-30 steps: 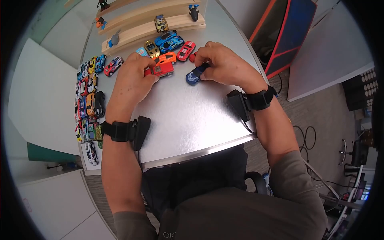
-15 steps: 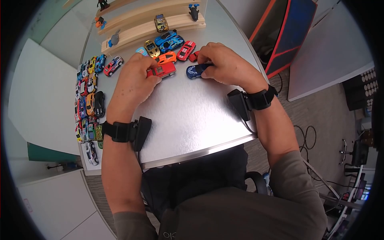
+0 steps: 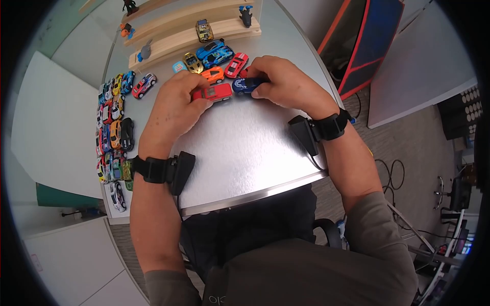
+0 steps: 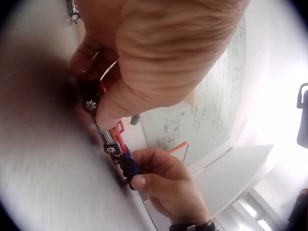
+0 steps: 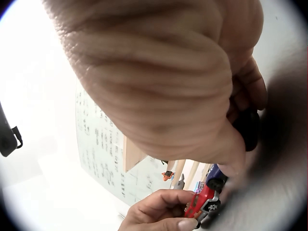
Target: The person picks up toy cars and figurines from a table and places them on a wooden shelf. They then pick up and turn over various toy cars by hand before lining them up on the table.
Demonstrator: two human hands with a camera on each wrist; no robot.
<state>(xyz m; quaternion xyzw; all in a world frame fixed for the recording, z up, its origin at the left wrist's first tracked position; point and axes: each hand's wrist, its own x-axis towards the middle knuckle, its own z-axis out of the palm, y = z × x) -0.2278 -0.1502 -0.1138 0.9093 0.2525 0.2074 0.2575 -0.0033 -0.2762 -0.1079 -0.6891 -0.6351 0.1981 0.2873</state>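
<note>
My left hand pinches the rear of a red toy pickup between thumb and fingers. A dark blue toy car is pinched in my right hand, its front facing the pickup. The two vehicles stand end to end, touching or nearly so. In the left wrist view the pickup's wheels show beside my left thumb, with the blue car just past it. The right wrist view shows the red pickup against the blue car's end.
Behind the hands lie an orange car, a red striped car, a gold car and blue cars. Rows of toy cars line the table's left side. A wooden tiered rack with small figures stands at the back.
The red pickup has moved right with my left hand. The blue car has turned from slanted to nearly sideways and shifted slightly left and back, closing the gap between them.
</note>
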